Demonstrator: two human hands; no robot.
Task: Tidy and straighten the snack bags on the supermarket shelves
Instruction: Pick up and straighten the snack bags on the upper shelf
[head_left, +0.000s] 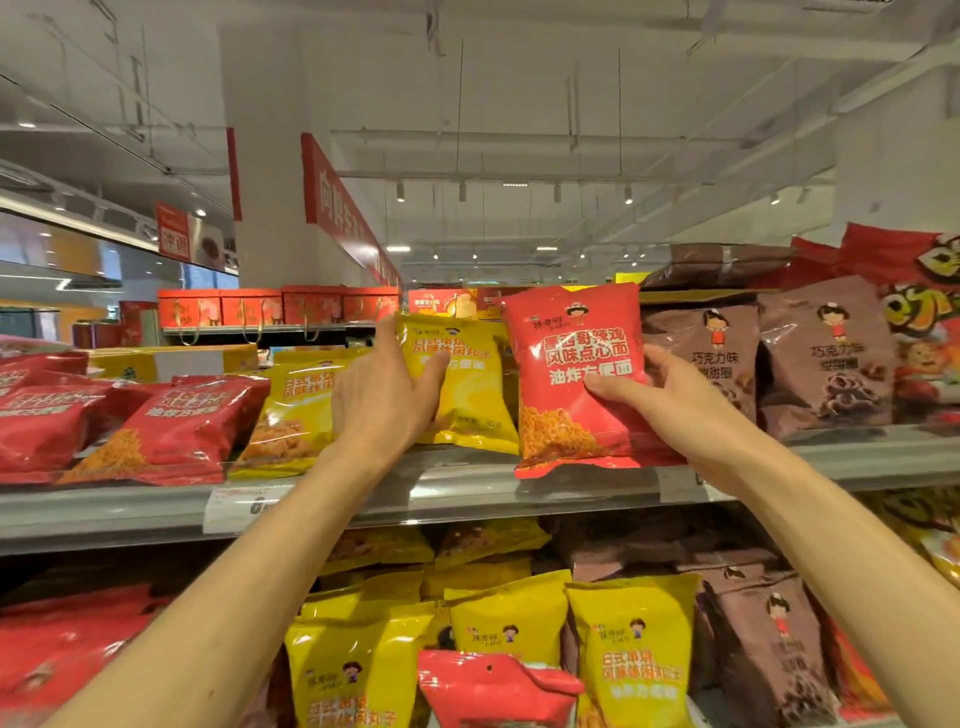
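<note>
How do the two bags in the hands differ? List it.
The yellow bag in the left hand is yellow; the red bag in the right hand is red. The yellow bag sits further back on the top shelf; the red bag overhangs its front edge. The left hand grips the yellow bag's left side, the right hand the red bag's right side. Both stand upright, facing out.

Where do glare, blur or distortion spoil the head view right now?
Head view: glare streaks the red bag in the right hand and the yellow bag in the left hand; the left red bags are blurred; wide-angle distortion bows the shelf edge.
</note>
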